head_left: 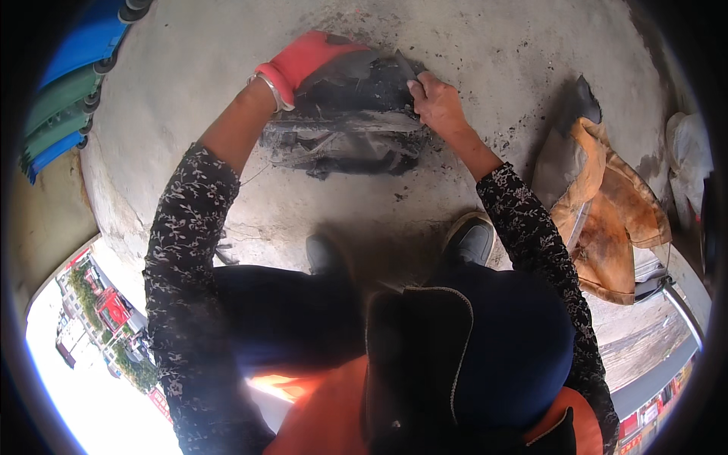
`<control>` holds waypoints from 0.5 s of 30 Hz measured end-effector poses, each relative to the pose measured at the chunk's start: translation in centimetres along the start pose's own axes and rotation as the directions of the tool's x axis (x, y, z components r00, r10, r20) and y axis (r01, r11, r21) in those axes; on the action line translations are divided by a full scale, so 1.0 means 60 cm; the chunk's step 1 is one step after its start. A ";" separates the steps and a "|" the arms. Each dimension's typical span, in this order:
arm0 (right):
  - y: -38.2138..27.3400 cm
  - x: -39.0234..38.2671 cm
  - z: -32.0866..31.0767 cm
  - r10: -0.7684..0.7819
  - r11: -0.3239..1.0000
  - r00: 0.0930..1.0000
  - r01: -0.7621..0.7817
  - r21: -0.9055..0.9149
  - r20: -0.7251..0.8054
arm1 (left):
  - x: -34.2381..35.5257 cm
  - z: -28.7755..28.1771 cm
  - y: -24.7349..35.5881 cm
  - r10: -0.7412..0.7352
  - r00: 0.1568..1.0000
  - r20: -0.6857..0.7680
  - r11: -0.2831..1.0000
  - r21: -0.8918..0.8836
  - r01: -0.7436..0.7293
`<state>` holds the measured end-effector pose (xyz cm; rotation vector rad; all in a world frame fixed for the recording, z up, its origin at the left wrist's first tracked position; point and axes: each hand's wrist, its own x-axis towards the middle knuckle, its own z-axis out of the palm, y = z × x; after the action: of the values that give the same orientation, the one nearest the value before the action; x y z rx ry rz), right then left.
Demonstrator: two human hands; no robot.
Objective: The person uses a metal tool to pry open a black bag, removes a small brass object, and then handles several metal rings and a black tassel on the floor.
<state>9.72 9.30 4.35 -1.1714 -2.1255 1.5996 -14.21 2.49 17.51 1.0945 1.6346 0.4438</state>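
- the left hand (pixel 315 62), in a red glove, reaches well forward and lies over the upper left part of a blackened, flaky bundle (pixel 345 142); the wrist is bent so that the fingers point to the right, toward the other hand.
- the left fingertips merge with the dark material, so i cannot tell whether they grip it or only press on it.
- the right hand (pixel 440 104), bare, is closed around the lower end of a narrow dark tool (pixel 407 67), just beside the bundle's upper right end; the fingers are curled in, and the tool slants up and to the left out of the fist. whether its tip touches the bundle is unclear.
- both forearms come forward and angle inward, the left more steeply bent at the wrist; each arm wears a black floral sleeve (pixel 186 220), and a pale band (pixel 274 91) circles the left wrist.
- the bundle lies on a concrete floor (pixel 227 45) ahead of two dark shoes (pixel 469 239), between the hands and below them in the view, with black crumbs (pixel 497 142) scattered to its right.
- a stained tan cloth (pixel 607 235) lies farther right, well apart from the right hand.
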 end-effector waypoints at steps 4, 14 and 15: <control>-0.032 -0.011 -0.063 0.172 0.965 0.984 -0.177 0.196 0.040 | -0.082 0.023 0.083 -0.342 0.940 -0.002 0.705 0.660 0.258; 0.020 -0.092 -0.128 -0.111 0.933 0.988 0.066 -0.354 -0.108 | -0.180 0.030 -0.020 -0.487 0.867 0.101 0.747 0.562 0.355; 0.025 -0.104 -0.117 -0.217 0.908 0.972 0.168 -0.383 -0.087 | -0.177 0.028 -0.031 -0.502 0.856 0.128 0.741 0.573 0.349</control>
<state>18.76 9.93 7.31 -1.0861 -2.4390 1.0341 -13.41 -7.66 21.49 1.0592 1.7301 -0.4923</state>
